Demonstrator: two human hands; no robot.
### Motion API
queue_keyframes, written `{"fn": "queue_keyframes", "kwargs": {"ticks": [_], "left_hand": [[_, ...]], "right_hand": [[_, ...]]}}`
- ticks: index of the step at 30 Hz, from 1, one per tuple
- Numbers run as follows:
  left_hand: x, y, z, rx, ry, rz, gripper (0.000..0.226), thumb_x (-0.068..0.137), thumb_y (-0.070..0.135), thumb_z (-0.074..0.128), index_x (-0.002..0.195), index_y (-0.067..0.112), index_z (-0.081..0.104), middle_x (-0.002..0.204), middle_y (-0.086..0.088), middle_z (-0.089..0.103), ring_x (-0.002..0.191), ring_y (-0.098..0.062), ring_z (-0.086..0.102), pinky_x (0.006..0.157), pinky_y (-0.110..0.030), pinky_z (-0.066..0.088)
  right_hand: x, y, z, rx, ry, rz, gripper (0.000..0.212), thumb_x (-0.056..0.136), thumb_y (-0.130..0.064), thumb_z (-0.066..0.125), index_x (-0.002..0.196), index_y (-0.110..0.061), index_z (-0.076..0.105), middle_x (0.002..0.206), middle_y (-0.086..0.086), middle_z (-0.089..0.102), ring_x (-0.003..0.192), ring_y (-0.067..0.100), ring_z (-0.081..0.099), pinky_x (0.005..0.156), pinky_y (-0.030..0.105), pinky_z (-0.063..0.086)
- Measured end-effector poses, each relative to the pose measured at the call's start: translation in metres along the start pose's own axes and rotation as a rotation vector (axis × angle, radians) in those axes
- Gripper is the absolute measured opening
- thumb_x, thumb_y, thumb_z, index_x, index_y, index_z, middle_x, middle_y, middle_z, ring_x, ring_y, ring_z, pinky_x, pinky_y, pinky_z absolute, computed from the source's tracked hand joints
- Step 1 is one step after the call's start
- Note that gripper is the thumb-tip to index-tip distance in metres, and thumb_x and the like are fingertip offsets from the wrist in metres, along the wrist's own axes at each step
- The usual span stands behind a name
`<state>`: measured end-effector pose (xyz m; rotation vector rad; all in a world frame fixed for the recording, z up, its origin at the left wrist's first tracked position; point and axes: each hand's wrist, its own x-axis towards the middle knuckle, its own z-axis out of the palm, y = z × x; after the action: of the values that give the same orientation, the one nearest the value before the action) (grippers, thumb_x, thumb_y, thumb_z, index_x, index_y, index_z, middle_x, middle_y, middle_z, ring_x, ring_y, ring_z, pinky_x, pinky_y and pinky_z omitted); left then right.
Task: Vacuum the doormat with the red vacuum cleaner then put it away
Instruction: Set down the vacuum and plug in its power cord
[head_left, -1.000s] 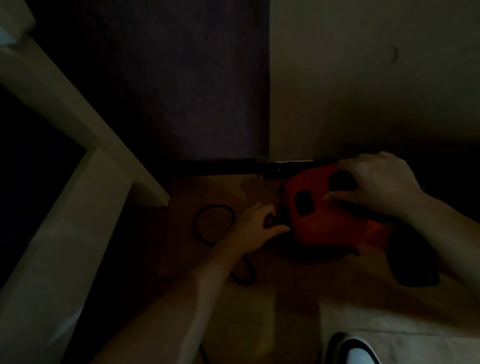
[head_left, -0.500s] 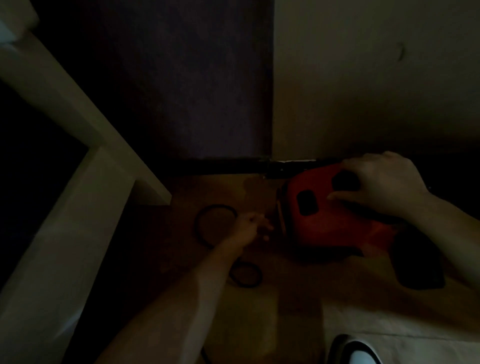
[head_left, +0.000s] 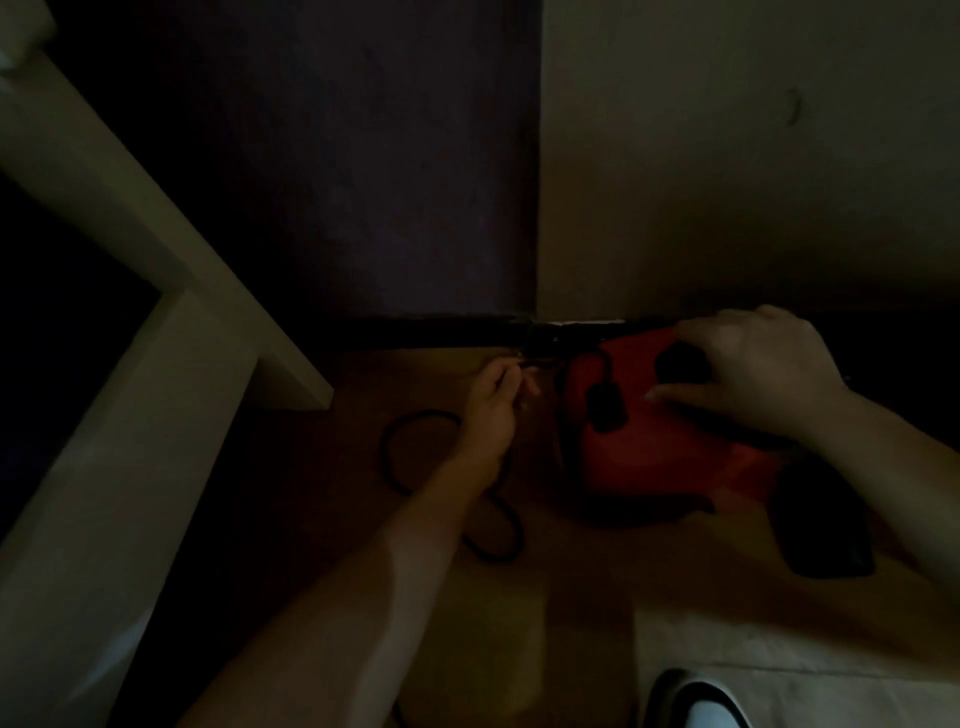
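My right hand (head_left: 763, 374) is gripping the red plastic vacuum cleaner (head_left: 649, 457) from above. Left of it, my left hand (head_left: 491, 410) is lying nearest the looped black cord (head_left: 385, 452); its grip is unclear.

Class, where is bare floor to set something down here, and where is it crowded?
Free: floor between the white furniture leg and the black cord loops; paler floor between the left forearm and the shoe. Crowded: the wall corner, with left hand, cord and red vacuum cleaner under the right hand.
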<state>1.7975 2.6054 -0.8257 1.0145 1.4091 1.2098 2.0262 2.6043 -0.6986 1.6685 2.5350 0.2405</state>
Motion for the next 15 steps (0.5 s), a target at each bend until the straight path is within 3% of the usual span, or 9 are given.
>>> {"fn": "queue_keyframes", "kwargs": {"ticks": [2,5,8,11,15], "left_hand": [[0.002,0.008,-0.007,-0.052,-0.068,-0.006,0.024,0.102,0.003,0.043,0.086,0.010,0.059,0.074,0.003,0.062,0.065,0.002,0.058,0.063,-0.014,0.043],[-0.003,0.010,-0.009,0.178,-0.239,0.025,0.023,0.102,0.004,0.044,0.093,0.016,0.060,0.086,0.006,0.063,0.076,0.000,0.058,0.074,-0.020,0.045],[-0.011,0.006,-0.004,0.365,-0.218,0.210,0.016,0.104,0.013,0.042,0.115,0.019,0.052,0.100,0.009,0.056,0.088,0.000,0.056,0.083,-0.016,0.044],[-0.013,-0.005,-0.001,0.626,-0.183,0.456,0.017,0.096,0.019,0.044,0.105,0.031,0.052,0.107,-0.002,0.052,0.100,-0.020,0.055,0.091,-0.041,0.047],[-0.024,-0.011,0.001,0.864,-0.298,0.406,0.008,0.088,0.022,0.061,0.095,0.025,0.065,0.126,-0.004,0.045,0.115,-0.029,0.046,0.099,-0.049,0.042]], "right_hand": [[0.000,-0.001,-0.001,0.005,-0.007,0.002,0.064,0.071,-0.074,0.065,0.102,-0.018,0.072,0.095,0.009,0.074,0.090,0.031,0.070,0.077,0.038,0.050],[-0.001,-0.003,-0.006,0.021,0.002,0.022,0.067,0.075,-0.075,0.063,0.113,-0.021,0.070,0.106,0.007,0.073,0.100,0.029,0.068,0.083,0.037,0.047],[-0.002,-0.004,-0.007,0.027,-0.003,0.029,0.067,0.076,-0.076,0.061,0.114,-0.022,0.069,0.109,0.006,0.072,0.103,0.027,0.067,0.084,0.038,0.046],[-0.002,-0.005,-0.008,0.034,-0.022,0.029,0.071,0.076,-0.076,0.059,0.118,-0.020,0.068,0.112,0.007,0.072,0.106,0.028,0.066,0.086,0.039,0.047],[-0.003,-0.006,-0.010,0.048,-0.029,0.030,0.071,0.077,-0.076,0.057,0.120,-0.020,0.067,0.115,0.006,0.071,0.109,0.027,0.065,0.087,0.039,0.045]]}}
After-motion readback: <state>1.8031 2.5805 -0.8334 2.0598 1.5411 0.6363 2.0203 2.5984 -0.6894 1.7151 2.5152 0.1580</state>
